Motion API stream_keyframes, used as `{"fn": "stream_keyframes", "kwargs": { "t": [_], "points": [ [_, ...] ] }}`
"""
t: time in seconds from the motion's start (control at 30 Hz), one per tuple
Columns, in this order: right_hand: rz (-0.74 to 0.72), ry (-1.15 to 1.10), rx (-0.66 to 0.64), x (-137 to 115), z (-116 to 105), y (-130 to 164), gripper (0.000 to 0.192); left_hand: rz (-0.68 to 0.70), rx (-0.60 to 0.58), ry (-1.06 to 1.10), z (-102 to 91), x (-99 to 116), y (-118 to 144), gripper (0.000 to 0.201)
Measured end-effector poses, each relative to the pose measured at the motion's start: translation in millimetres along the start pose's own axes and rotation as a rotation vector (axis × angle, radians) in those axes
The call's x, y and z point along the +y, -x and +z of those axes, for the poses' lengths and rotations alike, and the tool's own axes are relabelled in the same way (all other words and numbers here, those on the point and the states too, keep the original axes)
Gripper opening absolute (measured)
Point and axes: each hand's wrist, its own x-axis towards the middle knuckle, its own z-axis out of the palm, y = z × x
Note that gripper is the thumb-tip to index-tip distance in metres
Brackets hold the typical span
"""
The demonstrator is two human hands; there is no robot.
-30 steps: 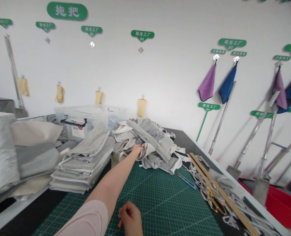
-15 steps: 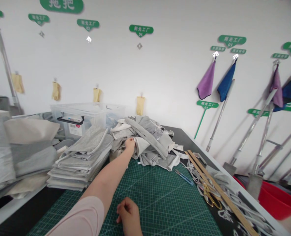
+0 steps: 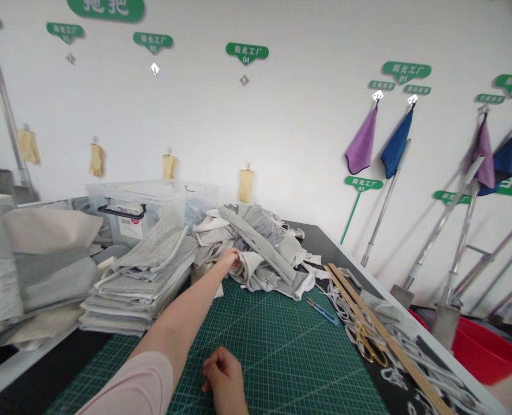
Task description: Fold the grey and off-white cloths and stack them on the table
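My left hand [image 3: 230,258] reaches out to a heap of grey and off-white cloth pieces [image 3: 275,248] at the far end of the green cutting mat [image 3: 277,351]. Its fingers are closed on the edge of a pale grey cloth [image 3: 251,264] at the heap's near left side; the fingertips are partly hidden. Near the front of the mat, my right hand [image 3: 225,377] rests in a loose fist with nothing visible in it. Left of my forearm stands a stack of folded grey cloths [image 3: 141,282].
Blue-handled snips [image 3: 323,311] lie on the mat's right side. Beyond them are wooden strips [image 3: 381,328], gold-handled scissors [image 3: 368,346] and tangled pale cords [image 3: 429,363]. A clear plastic bin [image 3: 130,202] stands behind the stack. Off the table's right side is a red tub [image 3: 485,351].
My left hand has shifted slightly within the heap's near edge, and the pale cloth there has been moved and its fold opened. My right hand stays in place.
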Motion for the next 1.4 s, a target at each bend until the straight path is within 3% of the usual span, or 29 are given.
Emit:
{"fn": "stream_keyframes", "kwargs": {
  "t": [0.07,0.13,0.33,0.43,0.5,0.63,0.83,1.03,1.13,1.27,1.4],
  "points": [
    [-0.002,0.012,0.008,1.2,0.1,-0.3,0.015,0.056,-0.062,-0.1,-4.3,4.6,0.8,0.023],
    [0.003,0.014,0.014,1.5,0.3,-0.5,0.016,0.128,-0.048,-0.204,-13.5,11.3,-1.9,0.014],
    [0.014,0.0,0.017,1.4,1.8,-1.9,0.018,0.223,0.366,-0.446,-58.9,21.0,-16.8,0.025],
    [0.025,0.001,0.026,3.4,2.9,-3.4,0.019,0.181,0.498,-0.547,-75.4,5.7,-16.3,0.028],
    [0.023,0.007,0.033,5.1,3.3,-4.2,0.019,0.151,0.52,-0.607,-78.8,-9.4,-13.3,0.035],
    [0.016,0.001,0.037,5.1,3.4,-4.3,0.017,0.137,0.491,-0.715,-68.7,-34.5,-5.4,0.052],
    [0.015,0.027,0.004,-6.6,0.2,-1.4,0.014,0.11,0.499,-0.802,-40.8,-46.6,15.2,0.058],
    [-0.032,-0.004,0.102,-10.6,-6.0,-2.3,0.018,0.17,0.455,-0.882,-4.3,-76.0,67.6,0.046],
    [-0.04,-0.045,0.168,-7.3,-10.8,-13.1,0.019,0.2,0.359,-0.873,8.7,-95.3,93.1,0.045],
    [-0.167,0.07,0.282,-12.1,-29.8,-43.0,0.021,0.197,0.229,-0.869,9.3,-102.6,110.2,0.042],
    [-0.307,0.351,0.477,-29.5,-71.8,-84.6,0.025,0.183,0.234,-0.839,5.5,-94.9,114.6,0.036]
  ]
}}
